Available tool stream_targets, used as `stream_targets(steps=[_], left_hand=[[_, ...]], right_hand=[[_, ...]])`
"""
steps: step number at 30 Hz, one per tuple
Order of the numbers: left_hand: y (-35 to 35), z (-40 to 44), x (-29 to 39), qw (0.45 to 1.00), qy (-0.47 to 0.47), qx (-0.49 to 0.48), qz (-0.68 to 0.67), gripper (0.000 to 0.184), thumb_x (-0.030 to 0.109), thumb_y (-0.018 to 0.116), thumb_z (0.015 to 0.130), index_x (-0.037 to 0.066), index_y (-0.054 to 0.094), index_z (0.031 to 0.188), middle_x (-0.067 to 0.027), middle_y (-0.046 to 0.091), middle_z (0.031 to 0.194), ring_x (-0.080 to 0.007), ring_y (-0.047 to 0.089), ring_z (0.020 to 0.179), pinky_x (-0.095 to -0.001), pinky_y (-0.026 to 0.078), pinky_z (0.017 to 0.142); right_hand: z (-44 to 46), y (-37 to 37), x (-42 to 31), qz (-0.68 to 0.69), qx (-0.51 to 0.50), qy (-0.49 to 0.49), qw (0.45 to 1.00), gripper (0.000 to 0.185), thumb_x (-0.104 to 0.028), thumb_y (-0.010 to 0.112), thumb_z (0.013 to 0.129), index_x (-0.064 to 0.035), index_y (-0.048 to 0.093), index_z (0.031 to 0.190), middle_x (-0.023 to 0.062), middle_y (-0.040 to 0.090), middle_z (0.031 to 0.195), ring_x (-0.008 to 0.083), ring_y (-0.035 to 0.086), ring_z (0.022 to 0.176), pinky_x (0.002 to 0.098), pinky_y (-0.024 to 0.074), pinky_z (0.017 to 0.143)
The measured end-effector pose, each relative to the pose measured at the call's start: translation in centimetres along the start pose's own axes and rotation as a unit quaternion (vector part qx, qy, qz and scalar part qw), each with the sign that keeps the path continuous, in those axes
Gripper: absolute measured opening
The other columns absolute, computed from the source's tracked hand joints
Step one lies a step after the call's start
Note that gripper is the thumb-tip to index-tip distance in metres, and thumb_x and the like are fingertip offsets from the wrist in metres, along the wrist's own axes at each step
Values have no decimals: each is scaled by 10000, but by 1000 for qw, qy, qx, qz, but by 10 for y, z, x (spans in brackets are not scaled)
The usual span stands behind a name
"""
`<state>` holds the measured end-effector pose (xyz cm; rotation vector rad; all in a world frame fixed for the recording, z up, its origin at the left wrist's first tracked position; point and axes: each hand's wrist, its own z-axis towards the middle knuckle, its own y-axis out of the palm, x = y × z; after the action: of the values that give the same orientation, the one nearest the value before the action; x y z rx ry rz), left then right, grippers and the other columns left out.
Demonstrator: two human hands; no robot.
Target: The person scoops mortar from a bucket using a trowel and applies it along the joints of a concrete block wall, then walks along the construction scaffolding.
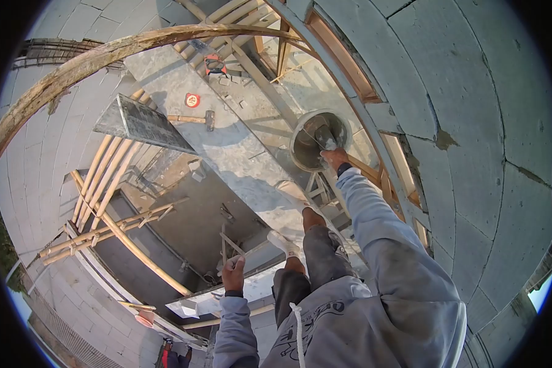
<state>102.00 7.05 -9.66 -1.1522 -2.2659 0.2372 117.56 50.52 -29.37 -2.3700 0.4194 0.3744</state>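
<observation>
My right hand (333, 158) is at the rim of a round bucket (304, 161), its fingers closed near a thin handle or wire. Something grey and wet-looking lies inside the bucket; its exact form is hard to tell. My left hand (233, 274) is raised over the lower middle, fingers curled, and whatever it may hold is too small to make out. Under my feet runs a grey plank platform (227, 141). On it lie a hammer (209, 120) with a wooden handle and a red round tape measure (192, 100).
A grey slab (147, 126) stands tilted at the platform's left. Bamboo poles (135, 245) cross an open drop to a lower floor. Block walls (472, 122) with window frames (343, 55) rise on the right. A red-handled tool (214, 64) lies farther up. Another person (175, 357) is at bottom left.
</observation>
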Motion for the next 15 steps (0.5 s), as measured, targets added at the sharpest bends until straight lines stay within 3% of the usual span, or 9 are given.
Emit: stream_targets(steps=[1, 2, 5, 6, 9, 10, 15], left_hand=[[2, 7, 7, 1000, 0, -1, 9, 310, 271, 633, 805, -23, 642, 904, -56, 630, 797, -109, 549, 741, -254, 436, 701], [3, 14, 12, 1000, -3, -4, 15, 307, 271, 632, 805, -18, 643, 906, -53, 629, 793, -110, 548, 738, -254, 436, 697], [5, 28, 27, 999, -19, -7, 25, 302, 273, 631, 805, -10, 645, 911, -47, 626, 785, -109, 546, 727, -256, 438, 684], [6, 28, 37, 999, -28, -5, 27, 303, 273, 631, 805, -10, 645, 912, -47, 626, 783, -108, 546, 723, -257, 439, 680], [7, 43, 43, 999, -15, -6, 47, 311, 277, 628, 805, -15, 643, 913, -51, 628, 781, -108, 547, 715, -262, 441, 672], [8, 49, 42, 998, -4, -9, 55, 316, 279, 626, 805, -17, 642, 913, -53, 629, 780, -109, 547, 713, -264, 442, 670], [17, 73, 61, 996, -21, -27, 87, 335, 282, 616, 811, -34, 636, 918, -69, 643, 806, -122, 564, 748, -270, 450, 699]], right_hand=[[9, -3, -8, 57, 13, 38, 998, 390, -314, 672, 685, 37, 629, 848, 181, 634, 814, 308, 628, 780, 364, 481, 691], [43, 11, 18, 183, -65, 63, 979, 286, -268, 670, 697, -12, 634, 819, 91, 614, 728, 216, 591, 624, 351, 459, 590], [58, 8, -1, 372, -4, 165, 913, 190, -248, 655, 713, -71, 631, 779, 18, 567, 678, 138, 525, 581, 325, 417, 551], [52, -4, -14, 391, -15, 137, 910, 199, -256, 635, 733, -89, 623, 841, 3, 551, 677, 149, 519, 619, 318, 420, 613], [74, 0, -13, 515, -33, 162, 841, 237, -260, 615, 750, -90, 595, 914, 17, 564, 757, 169, 542, 701, 312, 413, 672], [76, 1, -16, 525, -27, 161, 835, 296, -255, 600, 765, -75, 548, 995, 50, 570, 849, 207, 563, 772, 373, 435, 731], [119, 37, -12, 616, -14, 139, 776, 316, -211, 585, 790, -25, 505, 1032, 104, 575, 914, 260, 580, 848, 417, 472, 801]])
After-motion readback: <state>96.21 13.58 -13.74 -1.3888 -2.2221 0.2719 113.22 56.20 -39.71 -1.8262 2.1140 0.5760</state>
